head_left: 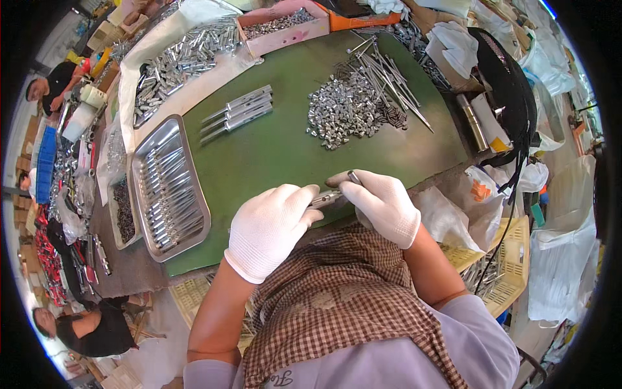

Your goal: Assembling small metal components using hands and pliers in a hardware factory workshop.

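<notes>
White knit gloves cover both hands, which meet at the near edge of the green work mat [278, 155]. My left hand [272, 223] pinches one end of a silvery metal part [326, 199] with a slotted, tube-like body. Closed around the other side is my right hand [385, 204], its fingers partly hidden. A short metal rod end [353, 176] sticks up between the right thumb and forefinger; whether it belongs to the same part I cannot tell. Beyond the hands lies a heap of small metal pieces [343, 110], with long thin rods [398, 81] behind it.
Several finished-looking metal tubes with rods [240, 113] lie on the mat. To the left, a steel tray [206, 214] holds rows of rods. A pink box [285, 32] of small parts and a pile of metal tubes [188, 58] stand behind. Two people [97, 327] sit at the far left.
</notes>
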A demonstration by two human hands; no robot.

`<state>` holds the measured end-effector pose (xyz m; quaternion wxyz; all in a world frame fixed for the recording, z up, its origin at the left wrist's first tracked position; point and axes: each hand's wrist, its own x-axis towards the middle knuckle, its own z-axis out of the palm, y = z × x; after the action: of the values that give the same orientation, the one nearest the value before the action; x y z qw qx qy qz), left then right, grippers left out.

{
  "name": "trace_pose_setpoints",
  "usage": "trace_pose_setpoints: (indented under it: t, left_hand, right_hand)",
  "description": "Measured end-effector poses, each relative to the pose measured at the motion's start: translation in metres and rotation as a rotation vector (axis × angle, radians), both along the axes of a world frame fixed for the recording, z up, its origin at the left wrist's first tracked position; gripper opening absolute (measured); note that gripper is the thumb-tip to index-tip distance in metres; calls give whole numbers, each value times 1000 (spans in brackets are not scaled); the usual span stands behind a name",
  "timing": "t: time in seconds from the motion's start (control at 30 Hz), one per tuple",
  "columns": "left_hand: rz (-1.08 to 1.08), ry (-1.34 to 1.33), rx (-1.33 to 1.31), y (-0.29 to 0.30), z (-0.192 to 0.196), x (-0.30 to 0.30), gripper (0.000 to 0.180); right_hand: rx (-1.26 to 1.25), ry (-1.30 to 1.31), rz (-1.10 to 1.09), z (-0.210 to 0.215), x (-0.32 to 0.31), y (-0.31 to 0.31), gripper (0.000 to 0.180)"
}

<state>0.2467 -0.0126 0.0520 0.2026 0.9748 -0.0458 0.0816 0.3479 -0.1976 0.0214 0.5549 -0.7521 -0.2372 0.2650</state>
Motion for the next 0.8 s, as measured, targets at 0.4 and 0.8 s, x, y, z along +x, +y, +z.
trace_pose_setpoints:
  t: [0.4, 0.8]
  left_hand:
    - [51, -88, -116, 3, -15, -2, 38]
    - [69, -27, 86, -10, -20, 0, 24]
  right_hand:
    - [-37, -260, -1, -5, 5, -1, 21]
    - [-298, -713, -179, -7, 59, -19, 14]
